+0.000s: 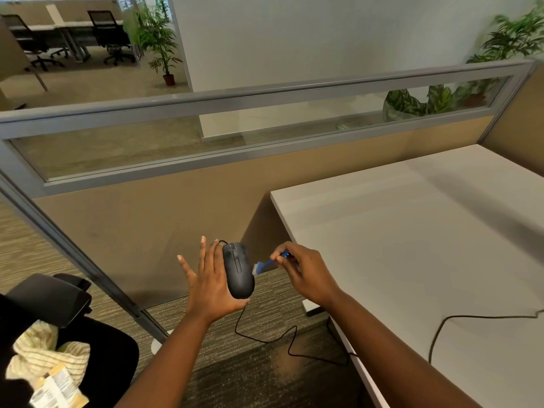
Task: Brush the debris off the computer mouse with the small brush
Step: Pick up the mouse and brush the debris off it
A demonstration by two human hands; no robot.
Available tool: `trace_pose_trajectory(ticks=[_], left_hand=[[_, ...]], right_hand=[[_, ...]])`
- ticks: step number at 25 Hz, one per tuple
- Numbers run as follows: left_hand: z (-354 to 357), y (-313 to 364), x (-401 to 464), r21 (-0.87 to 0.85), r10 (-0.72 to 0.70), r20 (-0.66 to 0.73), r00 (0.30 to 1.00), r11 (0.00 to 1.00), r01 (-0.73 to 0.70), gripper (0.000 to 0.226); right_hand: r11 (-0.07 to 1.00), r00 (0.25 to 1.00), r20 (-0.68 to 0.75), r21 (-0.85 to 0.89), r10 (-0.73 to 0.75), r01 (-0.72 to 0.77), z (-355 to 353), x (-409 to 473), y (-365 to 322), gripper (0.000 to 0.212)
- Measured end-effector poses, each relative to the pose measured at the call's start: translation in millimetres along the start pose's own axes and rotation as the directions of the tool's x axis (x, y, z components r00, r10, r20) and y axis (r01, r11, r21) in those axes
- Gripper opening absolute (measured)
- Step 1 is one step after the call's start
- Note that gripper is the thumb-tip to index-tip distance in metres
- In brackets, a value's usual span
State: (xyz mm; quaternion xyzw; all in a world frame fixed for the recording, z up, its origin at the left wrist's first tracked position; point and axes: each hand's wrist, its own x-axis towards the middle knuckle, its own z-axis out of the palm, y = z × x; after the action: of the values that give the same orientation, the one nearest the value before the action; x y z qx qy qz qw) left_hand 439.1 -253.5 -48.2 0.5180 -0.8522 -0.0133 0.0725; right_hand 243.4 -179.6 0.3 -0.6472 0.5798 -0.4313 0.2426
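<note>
Left arm: bare from the bottom edge of the view up to the wrist, no sleeve in sight
Right arm: bare likewise, forearm visible along its whole length, no sleeve in sight
Left hand [212, 280]: bare, ungloved; long fingernails that reach past the fingertips, pale against the fingers
Right hand [303, 270]: bare, ungloved; nails mostly hidden, one fingertip near the front shows a short pale nail edge
Wrists: both uncovered, plain
Fingers [202, 254]: slender, plain along the lengths that show
Clothing: none visible on either arm within the view
Rest of body: out of view; only the two arms enter from the lower edge
</note>
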Motion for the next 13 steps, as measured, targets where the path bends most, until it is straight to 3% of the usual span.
trace_pose_trajectory(ticks=[3, 7, 13], left_hand=[[1.3, 3.5, 0.3, -0.018, 0.028, -0.006, 1.000, 0.999, -0.028, 0.130], [3.3, 9.9, -1.4, -0.037, 0.065, -0.020, 0.998, 0.997, -0.066, 0.128], [5.2, 11.7, -5.9, 0.025, 0.099, -0.010, 0.995, 0.995, -0.099, 0.125]], right_hand=[[0.994, 0.997, -0.011, 0.075, -0.076, 0.076, 7.1, 6.4, -9.5, 0.013], [0.995, 0.992, 0.075, 0.013, -0.103, 0.102, 16.8, 12.0, -10.7, 0.013], [1.000, 0.987, -0.159, -0.011, -0.018, 0.017, 13.5, 19.8, -6.6, 0.014]])
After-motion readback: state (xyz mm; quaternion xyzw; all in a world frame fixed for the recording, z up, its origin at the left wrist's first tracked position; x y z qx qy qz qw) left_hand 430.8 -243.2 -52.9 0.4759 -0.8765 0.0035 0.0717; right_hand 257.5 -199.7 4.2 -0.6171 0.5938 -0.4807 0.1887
